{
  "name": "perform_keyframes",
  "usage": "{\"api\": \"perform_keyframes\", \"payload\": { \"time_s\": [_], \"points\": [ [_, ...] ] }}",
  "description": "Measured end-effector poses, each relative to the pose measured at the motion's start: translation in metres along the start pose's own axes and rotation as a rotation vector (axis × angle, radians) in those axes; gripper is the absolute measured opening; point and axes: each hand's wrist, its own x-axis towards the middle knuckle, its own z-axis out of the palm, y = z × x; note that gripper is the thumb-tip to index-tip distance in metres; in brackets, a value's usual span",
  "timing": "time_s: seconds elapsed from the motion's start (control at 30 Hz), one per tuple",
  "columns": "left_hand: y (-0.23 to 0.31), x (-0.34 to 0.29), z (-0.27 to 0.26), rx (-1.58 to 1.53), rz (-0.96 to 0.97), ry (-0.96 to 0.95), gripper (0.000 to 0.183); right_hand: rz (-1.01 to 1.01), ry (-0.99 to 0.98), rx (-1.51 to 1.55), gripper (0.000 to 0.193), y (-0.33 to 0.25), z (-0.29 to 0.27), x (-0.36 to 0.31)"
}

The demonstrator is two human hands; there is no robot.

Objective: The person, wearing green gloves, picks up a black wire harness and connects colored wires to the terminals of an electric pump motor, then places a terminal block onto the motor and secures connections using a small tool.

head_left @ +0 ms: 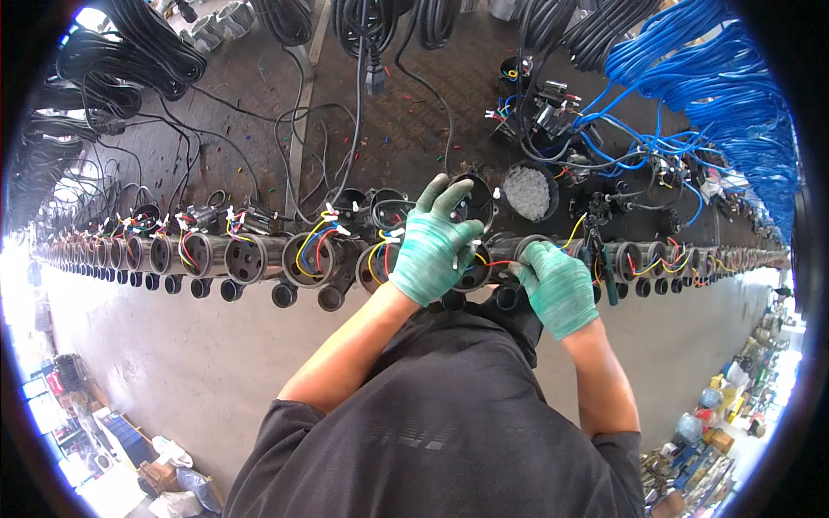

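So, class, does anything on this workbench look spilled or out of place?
Yes: small coloured bits lie scattered across the dark bench, perhaps spilled, while the white pieces sit together in a round tub.

A thin, close-fitting knitted glove in mottled green covered the left hand (pixel 429 250); its upper fingers (pixel 452 198) were smudged a dark grey; a matching glove dressed the right hand (pixel 557 289), its green broken by paler streaks; both gloves ended at the wrist; the left forearm (pixel 352 347) and right forearm (pixel 599 374) were bare; a black shirt (pixel 414 375) covered the torso, soft creases crossing it; its short sleeves (pixel 623 462) ended around the elbows; a faint greyish marking (pixel 416 439) lay across the cloth.
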Motion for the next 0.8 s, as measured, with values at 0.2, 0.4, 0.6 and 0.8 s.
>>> {"api": "perform_keyframes", "payload": {
  "time_s": [0.2, 0.4, 0.6, 0.8],
  "points": [
    [0.004, 0.001, 0.0, 0.033, -0.02, -0.027, 0.033, -0.262, -0.329, 0.117, 0.01, 0.006, -0.018, 0.019],
    [0.003, 0.002, -0.001, 0.063, -0.008, -0.043, 0.031, -0.553, -0.104, -0.236, 0.018, -0.006, -0.015, 0.055],
    [-0.003, 0.001, 0.004, 0.031, -0.017, 0.015, 0.029, -0.541, 0.008, -0.28, 0.017, -0.002, -0.006, 0.06],
    [-0.005, 0.0, 0.005, 0.028, 0.002, 0.001, 0.029, -0.448, -0.075, -0.226, 0.011, 0.0, -0.004, 0.06]
  ]
}}
